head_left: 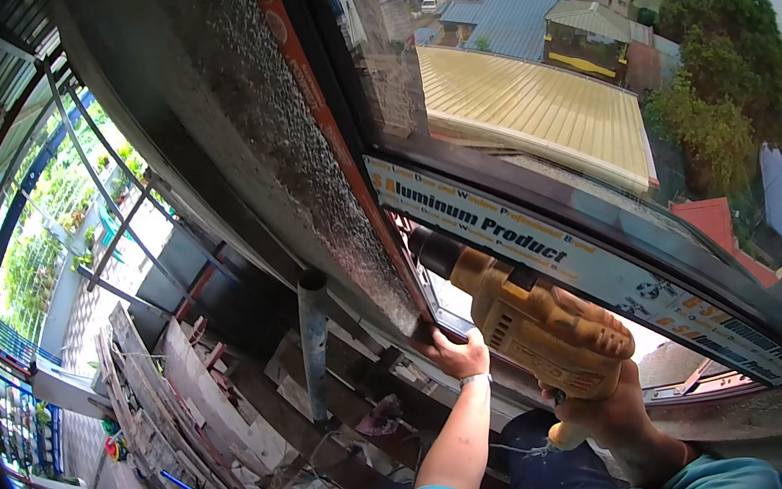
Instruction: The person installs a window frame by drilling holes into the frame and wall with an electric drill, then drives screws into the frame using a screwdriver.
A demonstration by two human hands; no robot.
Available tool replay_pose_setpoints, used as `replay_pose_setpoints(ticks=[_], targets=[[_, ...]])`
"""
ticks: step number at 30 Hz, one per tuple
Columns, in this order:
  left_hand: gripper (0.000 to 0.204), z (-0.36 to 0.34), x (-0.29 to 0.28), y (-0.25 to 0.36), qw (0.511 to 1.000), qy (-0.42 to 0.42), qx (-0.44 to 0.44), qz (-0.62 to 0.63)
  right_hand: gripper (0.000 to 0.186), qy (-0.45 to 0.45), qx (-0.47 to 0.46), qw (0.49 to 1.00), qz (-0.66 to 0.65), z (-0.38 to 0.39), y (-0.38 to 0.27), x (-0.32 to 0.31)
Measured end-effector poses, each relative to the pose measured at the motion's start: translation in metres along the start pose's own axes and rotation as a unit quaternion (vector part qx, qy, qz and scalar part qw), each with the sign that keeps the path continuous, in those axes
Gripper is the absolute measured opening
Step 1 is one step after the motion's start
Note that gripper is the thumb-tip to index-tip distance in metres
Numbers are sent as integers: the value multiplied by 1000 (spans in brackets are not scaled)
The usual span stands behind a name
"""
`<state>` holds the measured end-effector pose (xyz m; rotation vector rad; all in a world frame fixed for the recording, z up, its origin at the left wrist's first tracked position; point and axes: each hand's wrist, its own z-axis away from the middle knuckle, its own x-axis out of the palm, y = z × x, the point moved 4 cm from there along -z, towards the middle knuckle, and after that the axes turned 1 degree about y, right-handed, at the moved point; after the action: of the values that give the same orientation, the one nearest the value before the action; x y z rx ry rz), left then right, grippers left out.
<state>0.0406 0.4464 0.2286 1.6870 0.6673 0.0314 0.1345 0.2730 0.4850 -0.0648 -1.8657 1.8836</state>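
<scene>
My left hand [458, 356] is closed on the lower corner of a window frame [325, 102] set in a rough concrete wall [227, 97]. My right hand [608, 409] grips a large, worn orange-yellow power drill [549, 322], whose black nose points up and left at the inner side of the frame, just above my left hand. Whether its tip touches the frame is hidden. Over the drill is a sliding glass panel [517, 74] with a printed white-and-blue strip [511, 237] along its bottom.
An upright metal pipe [315, 347] stands left of my left arm. Stacked wooden boards [147, 402] and a blue-handled tool [179, 482] lie at the lower left. Metal roof framing [107, 201] and a railing are at the far left. Rooftops [533, 112] and trees show beyond the glass.
</scene>
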Motion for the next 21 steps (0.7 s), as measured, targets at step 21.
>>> replay_pose_setpoints(ticks=[21], targets=[[81, 44, -108, 42, 684, -284, -231, 631, 50, -122, 108, 972, 172, 145, 83, -62]])
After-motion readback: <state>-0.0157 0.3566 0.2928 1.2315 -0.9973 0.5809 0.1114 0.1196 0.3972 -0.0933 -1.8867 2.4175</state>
